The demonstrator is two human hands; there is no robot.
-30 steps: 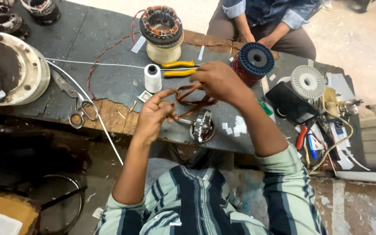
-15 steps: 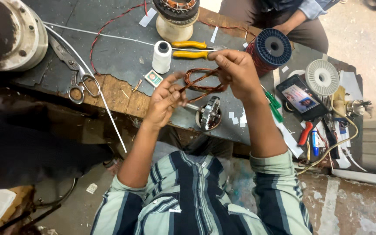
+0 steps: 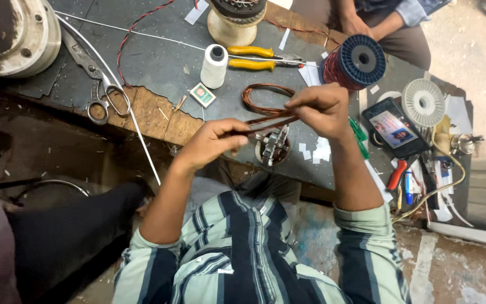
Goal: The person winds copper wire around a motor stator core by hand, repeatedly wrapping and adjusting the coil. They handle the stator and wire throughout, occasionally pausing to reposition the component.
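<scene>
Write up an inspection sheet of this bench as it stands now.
Surface: dark bench, front edge worn to bare wood.
Job's things: copper coil, stretched between both hands above the bench.
Clutter: scissors, white spool, yellow pliers, red wire reel, phone.
Hands: left hand and right hand both pinch the coil.
Cables: red twisted wire, white tube.
Surroundings: second person sits opposite.

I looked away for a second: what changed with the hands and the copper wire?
The left hand and right hand drew apart, pulling the reddish copper wire coil from a bunched loop into a longer, flatter one. Both hands kept their hold; the white thread spool stayed put.
</scene>
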